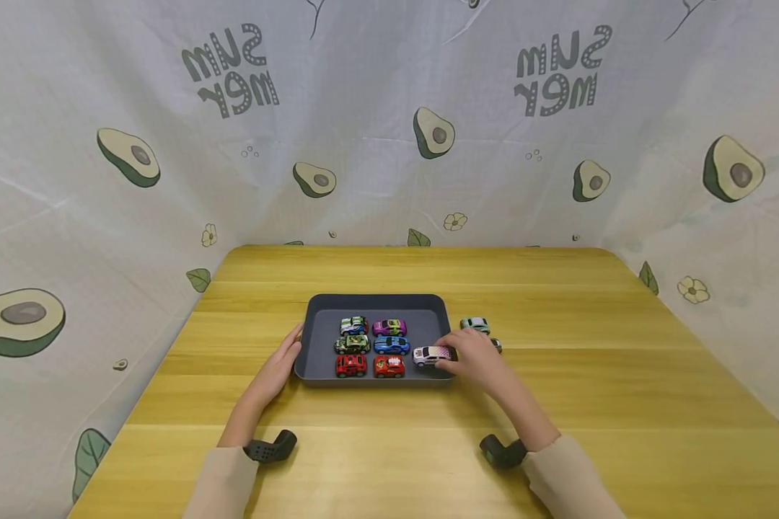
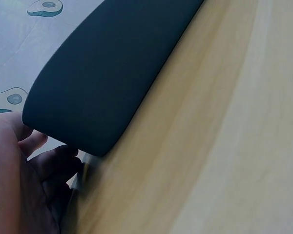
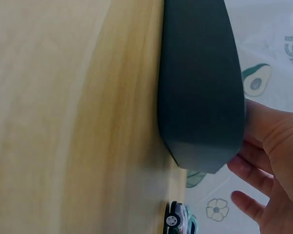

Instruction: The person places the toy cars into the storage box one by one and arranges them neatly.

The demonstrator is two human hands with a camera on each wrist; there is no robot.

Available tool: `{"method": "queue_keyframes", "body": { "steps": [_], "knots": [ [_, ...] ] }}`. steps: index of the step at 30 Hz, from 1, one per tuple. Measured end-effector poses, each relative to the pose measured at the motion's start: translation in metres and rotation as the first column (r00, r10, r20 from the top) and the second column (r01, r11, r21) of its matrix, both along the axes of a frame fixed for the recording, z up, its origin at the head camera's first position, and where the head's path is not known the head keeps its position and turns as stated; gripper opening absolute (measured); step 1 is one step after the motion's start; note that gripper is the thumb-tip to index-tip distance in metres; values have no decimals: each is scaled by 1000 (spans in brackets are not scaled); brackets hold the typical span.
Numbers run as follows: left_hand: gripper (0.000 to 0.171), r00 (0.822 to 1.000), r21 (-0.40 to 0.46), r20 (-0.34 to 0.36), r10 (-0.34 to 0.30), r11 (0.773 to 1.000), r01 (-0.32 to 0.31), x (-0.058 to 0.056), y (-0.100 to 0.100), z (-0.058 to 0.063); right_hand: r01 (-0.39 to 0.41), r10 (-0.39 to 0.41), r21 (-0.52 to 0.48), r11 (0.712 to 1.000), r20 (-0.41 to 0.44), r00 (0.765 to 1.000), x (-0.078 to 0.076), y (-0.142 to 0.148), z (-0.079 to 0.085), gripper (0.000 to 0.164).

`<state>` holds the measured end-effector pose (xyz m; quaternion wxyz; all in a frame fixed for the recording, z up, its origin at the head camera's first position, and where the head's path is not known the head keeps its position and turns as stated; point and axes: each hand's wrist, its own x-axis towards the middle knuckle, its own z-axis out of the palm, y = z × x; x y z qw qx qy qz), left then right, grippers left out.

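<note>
A dark grey tray (image 1: pixel 376 383) holds several toy cars in two columns, among them a purple car (image 1: pixel 389 328), a blue car (image 1: pixel 392 345) and a green camouflage car (image 1: pixel 352 344). My right hand (image 1: pixel 477 358) reaches over the tray's right wall and pinches a white toy car (image 1: pixel 430 355) with pinkish dots, beside the blue one. In the right wrist view, the tray wall hides the car and the fingertips. Along the tray's left side lies my left hand (image 1: pixel 276 369), fingers extended and touching the wall; its thumb is at the tray's edge in the left wrist view.
Right of the tray, a mint-green toy car (image 1: pixel 475 324) stands on the wooden table (image 1: pixel 591 375), with another car (image 1: pixel 496 344) partly hidden behind my right hand. A white cloth (image 1: pixel 376 209) printed with avocados hangs around the table's back and sides.
</note>
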<state>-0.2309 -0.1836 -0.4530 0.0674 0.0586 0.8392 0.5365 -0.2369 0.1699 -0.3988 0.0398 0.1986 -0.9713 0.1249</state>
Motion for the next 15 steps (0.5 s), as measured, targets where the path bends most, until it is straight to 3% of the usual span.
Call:
{"method": "queue_keyframes", "body": {
  "steps": [8, 15],
  "knots": [
    [53, 1000, 0, -4, 3, 1000, -3, -1, 0, 0, -39, 43, 112, 993, -33, 999, -7, -7, -2, 30],
    [54, 1000, -5, -8, 1, 1000, -1, -1, 1, 0, -69, 72, 172, 983, -8, 997, -10, -9, -4, 29]
  ]
}}
